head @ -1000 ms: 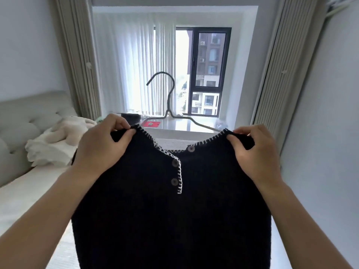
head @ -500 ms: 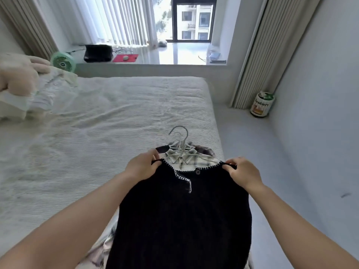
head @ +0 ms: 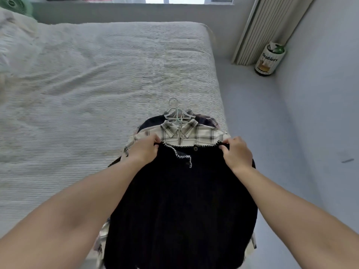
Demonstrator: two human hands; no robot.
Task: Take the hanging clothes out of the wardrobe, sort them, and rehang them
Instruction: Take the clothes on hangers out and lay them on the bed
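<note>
A black knit top [head: 180, 206] with white stitched trim and buttons lies over a pile of clothes at the bed's near right corner. My left hand [head: 144, 152] pinches its left shoulder and my right hand [head: 236, 153] pinches its right shoulder. Under it lies a cream plaid shirt [head: 186, 133] with its collar showing, and darker garments peek out beneath. Pale hangers [head: 175, 111] stick out at the top of the pile, pointing toward the window.
The bed [head: 93, 90] with a ribbed white cover fills the left and middle. A white bundle [head: 11, 35] and a green fan [head: 13, 3] sit at the far left. A printed bin [head: 269, 59] stands by the pleated curtain [head: 266, 30]. Grey floor runs along the right wall.
The black top came down from being held up in front of the window onto the clothes pile on the bed. My view tilted down and moved closer to the pile.
</note>
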